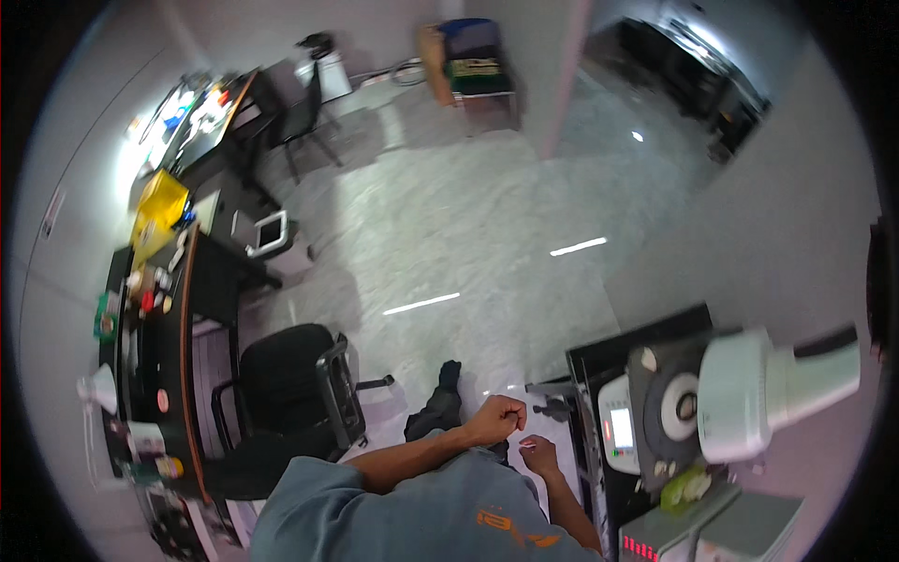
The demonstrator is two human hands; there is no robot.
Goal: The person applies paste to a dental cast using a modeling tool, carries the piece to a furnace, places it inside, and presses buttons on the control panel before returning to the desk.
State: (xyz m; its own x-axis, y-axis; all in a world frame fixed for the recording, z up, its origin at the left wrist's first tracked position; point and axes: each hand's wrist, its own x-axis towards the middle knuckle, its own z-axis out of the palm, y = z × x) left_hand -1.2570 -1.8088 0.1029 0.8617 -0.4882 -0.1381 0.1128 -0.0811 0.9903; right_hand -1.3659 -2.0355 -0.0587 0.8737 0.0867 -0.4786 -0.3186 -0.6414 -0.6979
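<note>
My left hand [497, 420] is in front of my body with its fingers curled into a loose fist. Just to its right and a little nearer, my right hand [538, 455] is also closed, its fingertips bent toward the left one. A small gap lies between the two hands. A pale spot shows at the right fingertips, too small to name. Whether either hand holds anything is hidden by the curled fingers. Below them, my dark-trousered leg and dark shoe [450, 375] are on the floor.
At right stands a black bench carrying a white-armed machine [740, 393] with a round grey plate [682, 412] and small lit screen [622, 427]. A black office chair [295, 384] and a cluttered desk [192, 347] are at left. Another chair [476, 56] stands far back.
</note>
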